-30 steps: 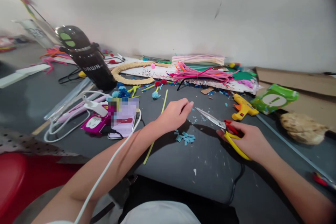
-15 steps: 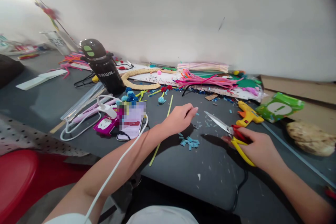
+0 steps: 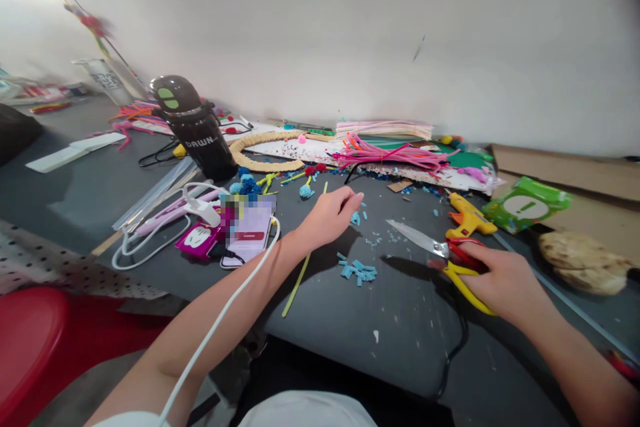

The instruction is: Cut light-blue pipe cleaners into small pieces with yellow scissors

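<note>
My right hand (image 3: 493, 273) grips a pair of scissors (image 3: 420, 239) by its red and yellow handles. The blades look closed or nearly so and point left, over the dark table. My left hand (image 3: 333, 215) is closed, thumb and fingers together, above the middle of the table; whatever it may hold is hidden. Beside its fingertips are small blue pieces (image 3: 355, 217). Nearer to me lies a little heap of cut blue strips (image 3: 359, 271). A thin yellow-green stick (image 3: 296, 287) runs beneath my left wrist, partly covered by it.
A black bottle (image 3: 200, 140), a phone (image 3: 250, 240) and a purple power block (image 3: 199, 240) stand left. Pink pipe cleaners (image 3: 390, 153) and a beige ring (image 3: 260, 165) lie behind. On the right are a yellow glue gun (image 3: 470, 217) and a green packet (image 3: 527, 203). A white cable crosses my left arm.
My left hand has shifted slightly left and toward me, and more blue pieces show by its fingertips. The scissors have moved slightly toward me and stay in my right hand.
</note>
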### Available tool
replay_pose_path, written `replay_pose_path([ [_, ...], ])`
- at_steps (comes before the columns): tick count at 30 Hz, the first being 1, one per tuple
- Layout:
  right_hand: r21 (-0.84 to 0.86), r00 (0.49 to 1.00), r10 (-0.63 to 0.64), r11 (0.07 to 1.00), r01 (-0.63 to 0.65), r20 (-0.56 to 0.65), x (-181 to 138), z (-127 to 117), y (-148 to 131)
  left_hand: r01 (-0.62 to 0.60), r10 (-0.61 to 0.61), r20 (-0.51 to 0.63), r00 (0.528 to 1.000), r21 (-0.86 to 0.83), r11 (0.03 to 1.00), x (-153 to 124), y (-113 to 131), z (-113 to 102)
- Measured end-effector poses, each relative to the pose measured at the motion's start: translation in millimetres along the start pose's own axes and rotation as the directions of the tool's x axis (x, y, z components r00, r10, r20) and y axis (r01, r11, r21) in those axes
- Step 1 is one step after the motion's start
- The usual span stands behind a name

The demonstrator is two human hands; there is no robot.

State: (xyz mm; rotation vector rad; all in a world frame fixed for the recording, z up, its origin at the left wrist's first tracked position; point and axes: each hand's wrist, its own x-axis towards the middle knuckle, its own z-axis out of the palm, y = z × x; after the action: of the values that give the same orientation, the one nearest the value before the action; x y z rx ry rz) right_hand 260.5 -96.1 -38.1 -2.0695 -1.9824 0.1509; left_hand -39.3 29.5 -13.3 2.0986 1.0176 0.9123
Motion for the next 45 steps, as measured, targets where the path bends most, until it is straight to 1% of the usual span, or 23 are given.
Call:
replay_pose_path([
  [2, -0.006, 0.999, 0.033, 0.999, -0.033, -0.035, -0.5, -1.5, -3.9, 0.01, -0.01, -0.003, 1.0, 0.018, 1.0, 0.5, -1.1, -1.5],
  [4, 0.026, 0.995, 0.062, 0.998, -0.06, -0.084, -0.4, -3.4, -7.9, 0.016, -0.016, -0.006, 1.0, 0.027, 0.999, 0.6, -2.2, -2.1],
  [7, 0.066, 0.99, 0.044, 0.997, -0.036, -0.13, 0.2, -6.9, -8.7, 0.012, -0.011, -0.003, 1.0, 0.034, 0.999, 0.7, -2.5, -2.7],
  [10, 0.051, 0.98, 0.027, 0.999, -0.017, -0.198, -1.0, -9.6, -3.2, 0.016, -0.016, -0.012, 1.0, 0.038, 0.999, 1.4, -1.8, -4.1],
  [13, 0.007, 0.982, 0.022, 1.0, -0.021, -0.189, -3.3, -10.3, -0.1, 0.018, -0.017, -0.028, 0.999, 0.028, 0.999, 2.4, -1.8, -6.2],
  [15, 0.043, 0.982, 0.016, 0.999, -0.008, -0.19, -3.6, -10.0, -2.2, 0.013, -0.012, -0.037, 0.999, 0.026, 1.0, 2.7, -2.6, -7.0],
  [19, 0.023, 0.978, -0.011, 1.0, 0.017, -0.21, 0.5, -9.2, -6.4, 0.01, -0.009, -0.028, 1.0, 0.032, 0.999, 2.0, -3.8, -6.4],
  [22, 0.062, 0.956, -0.027, 0.997, 0.047, -0.291, 2.8, -9.6, 1.8, 0.006, -0.005, -0.025, 1.0, 0.038, 0.999, 1.6, -3.3, -6.0],
  [23, 0.06, 0.955, -0.055, 0.995, 0.075, -0.29, 2.6, -9.8, 6.1, 0.003, -0.002, -0.026, 1.0, 0.042, 0.999, 1.6, -3.0, -6.1],
  [25, 0.027, 0.948, -0.041, 0.998, 0.052, -0.315, 1.3, -9.6, 13.2, -0.002, 0.003, -0.028, 1.0, 0.049, 0.999, 1.8, -2.2, -6.5],
  [26, 0.013, 0.952, -0.041, 0.999, 0.047, -0.303, 0.7, -9.1, 14.9, -0.001, 0.002, -0.026, 1.0, 0.053, 0.999, 1.9, -1.9, -6.7],
  [30, 0.094, 0.953, -0.051, 0.992, 0.083, -0.299, 2.3, -4.9, 8.1, 0.008, -0.007, -0.014, 1.0, 0.043, 0.999, 1.9, -1.8, -6.9],
  [33, 0.079, 0.953, -0.051, 0.994, 0.078, -0.299, 5.9, -4.2, 1.4, 0.005, -0.005, -0.016, 1.0, 0.037, 0.999, 1.8, -2.7, -6.3],
  [35, 0.067, 0.946, -0.051, 0.995, 0.077, -0.321, 6.2, -6.7, 3.0, 0.002, -0.001, -0.017, 1.0, 0.04, 0.999, 1.7, -3.1, -5.9],
  [36, 0.058, 0.939, -0.073, 0.993, 0.098, -0.335, 5.5, -8.5, 5.6, 0.0, 0.0, -0.015, 1.0, 0.042, 0.999, 1.7, -3.1, -5.7],
  [38, 0.014, 0.917, -0.171, 0.982, 0.188, -0.361, 3.0, -11.6, 12.5, 0.001, -0.001, -0.01, 1.0, 0.047, 0.999, 1.8, -2.8, -5.5],
  [39, -0.007, 0.904, -0.198, 0.977, 0.211, -0.379, 1.8, -12.3, 15.5, 0.003, -0.003, -0.007, 1.0, 0.052, 0.999, 1.8, -2.5, -5.6],
  [40, -0.019, 0.904, -0.216, 0.974, 0.225, -0.368, 1.1, -12.5, 17.6, 0.005, -0.005, -0.006, 1.0, 0.056, 0.998, 1.8, -2.2, -5.7],
  [41, -0.017, 0.906, -0.221, 0.973, 0.231, -0.36, 1.1, -12.1, 18.3, 0.007, -0.007, -0.005, 1.0, 0.059, 0.998, 1.8, -2.0, -5.8],
  [43, 0.036, 0.89, -0.194, 0.973, 0.229, -0.413, 3.2, -10.4, 15.6, 0.006, -0.006, -0.006, 1.0, 0.062, 0.998, 1.7, -1.7, -6.2],
  [44, 0.037, 0.906, -0.17, 0.979, 0.199, -0.387, 5.1, -9.7, 13.0, 0.004, -0.004, -0.008, 1.0, 0.063, 0.998, 1.6, -1.7, -6.4],
  [45, 0.002, 0.903, -0.184, 0.98, 0.2, -0.389, 7.1, -9.4, 10.4, 0.002, -0.002, -0.01, 1.0, 0.062, 0.998, 1.5, -1.7, -6.6],
])
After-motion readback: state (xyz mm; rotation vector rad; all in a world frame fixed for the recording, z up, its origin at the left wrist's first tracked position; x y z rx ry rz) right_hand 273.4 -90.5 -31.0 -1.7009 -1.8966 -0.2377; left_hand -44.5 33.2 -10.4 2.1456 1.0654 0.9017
